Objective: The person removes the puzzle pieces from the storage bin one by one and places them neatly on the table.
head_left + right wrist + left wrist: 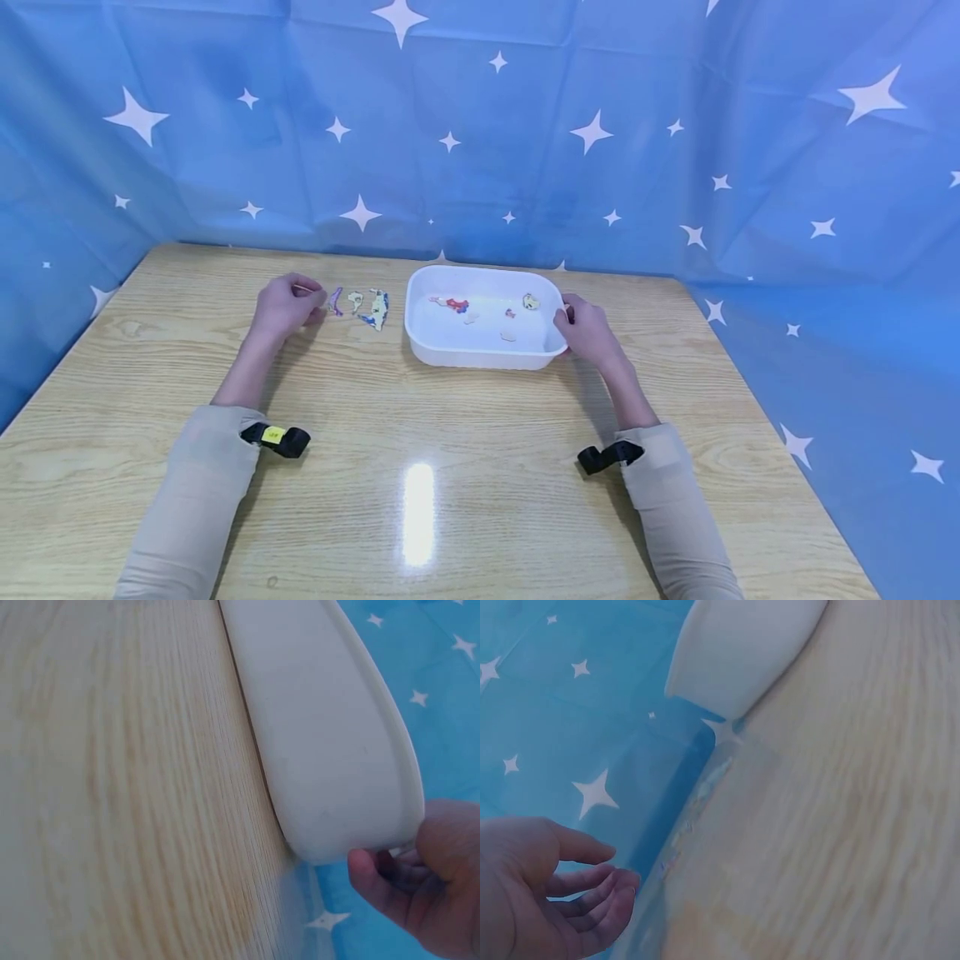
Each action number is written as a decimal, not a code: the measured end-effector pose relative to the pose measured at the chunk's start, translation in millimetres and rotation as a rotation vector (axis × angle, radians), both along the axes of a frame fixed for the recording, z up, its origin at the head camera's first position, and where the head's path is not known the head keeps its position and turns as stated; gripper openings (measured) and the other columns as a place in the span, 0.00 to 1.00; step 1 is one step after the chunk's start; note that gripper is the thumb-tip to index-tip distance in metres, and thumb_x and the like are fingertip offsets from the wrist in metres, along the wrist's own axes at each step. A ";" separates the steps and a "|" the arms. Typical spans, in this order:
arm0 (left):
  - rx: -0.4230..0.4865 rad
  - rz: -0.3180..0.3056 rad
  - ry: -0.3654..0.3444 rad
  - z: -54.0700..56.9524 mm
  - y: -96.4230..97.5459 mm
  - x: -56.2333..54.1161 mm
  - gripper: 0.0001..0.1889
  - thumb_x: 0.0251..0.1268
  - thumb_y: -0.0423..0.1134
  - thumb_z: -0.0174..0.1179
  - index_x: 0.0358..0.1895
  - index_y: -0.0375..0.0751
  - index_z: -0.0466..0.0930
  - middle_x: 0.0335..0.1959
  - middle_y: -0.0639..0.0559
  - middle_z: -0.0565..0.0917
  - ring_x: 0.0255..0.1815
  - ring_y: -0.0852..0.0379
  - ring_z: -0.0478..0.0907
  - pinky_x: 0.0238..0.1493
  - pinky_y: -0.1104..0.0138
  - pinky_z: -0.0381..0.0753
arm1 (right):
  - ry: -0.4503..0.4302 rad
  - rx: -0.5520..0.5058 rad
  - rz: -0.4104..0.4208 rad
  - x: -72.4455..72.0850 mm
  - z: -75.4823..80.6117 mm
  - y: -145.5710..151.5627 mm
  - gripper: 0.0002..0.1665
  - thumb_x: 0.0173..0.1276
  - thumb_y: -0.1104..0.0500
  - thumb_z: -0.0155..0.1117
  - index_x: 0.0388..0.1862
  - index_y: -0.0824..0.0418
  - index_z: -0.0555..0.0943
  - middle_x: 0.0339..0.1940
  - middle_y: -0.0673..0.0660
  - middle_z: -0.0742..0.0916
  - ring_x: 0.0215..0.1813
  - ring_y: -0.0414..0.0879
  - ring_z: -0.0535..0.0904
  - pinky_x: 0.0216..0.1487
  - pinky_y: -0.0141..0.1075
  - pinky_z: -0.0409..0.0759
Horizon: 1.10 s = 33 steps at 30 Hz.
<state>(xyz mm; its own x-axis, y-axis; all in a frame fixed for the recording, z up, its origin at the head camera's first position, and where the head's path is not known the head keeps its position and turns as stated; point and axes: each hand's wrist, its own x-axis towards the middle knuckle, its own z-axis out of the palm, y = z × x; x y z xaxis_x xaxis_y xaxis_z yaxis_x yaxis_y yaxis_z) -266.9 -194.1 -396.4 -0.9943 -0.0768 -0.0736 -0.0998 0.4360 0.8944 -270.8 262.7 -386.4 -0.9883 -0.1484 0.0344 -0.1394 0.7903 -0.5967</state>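
Observation:
My right hand (590, 332) grips the rim at the right end of a white plastic basin (487, 360). In the right wrist view, the fingers (375, 885) curl at the basin's (322, 750) end. Inside the basin lie several small flat pieces, among them a red and blue one (457, 306) and a round yellowish one (530, 302). On the left, my left hand (288, 302) hovers with loosely bent fingers, nothing seen between them. Just right of its fingertips, three flat cut-out-like pieces lie on the table: a purple one (335, 301), a pale one (356, 301) and a larger yellow-blue one (377, 310).
Both hands work near the far edge of the wood-grain table (360, 500). Behind it hangs a blue curtain (480, 167) with white stars, which also runs down the right side. A glare spot (418, 515) shines on the tabletop in front.

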 end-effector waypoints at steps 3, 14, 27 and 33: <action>-0.008 -0.017 0.047 6.3 5.1 0.3 0.19 0.74 0.37 0.56 0.59 0.24 0.74 0.45 0.37 0.79 0.38 0.52 0.83 0.43 0.67 0.86 | 0.011 0.002 0.004 -0.2 0.3 0.3 0.26 0.79 0.60 0.47 0.70 0.73 0.68 0.28 0.62 0.79 0.20 0.48 0.79 0.20 0.38 0.81; 0.002 -0.096 0.156 29.2 32.3 6.8 0.17 0.74 0.36 0.57 0.57 0.25 0.76 0.47 0.34 0.81 0.40 0.48 0.84 0.43 0.63 0.86 | 0.013 -0.016 0.010 -0.7 0.3 1.0 0.26 0.79 0.60 0.46 0.70 0.73 0.68 0.29 0.62 0.80 0.20 0.49 0.80 0.20 0.39 0.82; 0.029 -0.168 0.270 35.9 65.9 7.4 0.15 0.73 0.37 0.58 0.53 0.28 0.79 0.44 0.37 0.83 0.43 0.44 0.82 0.40 0.73 0.79 | 0.007 -0.012 0.009 -1.9 0.4 0.5 0.26 0.79 0.60 0.47 0.70 0.73 0.68 0.29 0.62 0.79 0.21 0.51 0.80 0.21 0.39 0.81; 0.036 -0.202 0.282 34.6 87.9 4.8 0.13 0.73 0.36 0.59 0.52 0.31 0.80 0.44 0.38 0.83 0.43 0.44 0.81 0.44 0.65 0.79 | 0.010 -0.008 0.012 -1.1 -0.2 0.6 0.26 0.79 0.60 0.47 0.69 0.74 0.68 0.29 0.63 0.80 0.20 0.50 0.80 0.20 0.39 0.81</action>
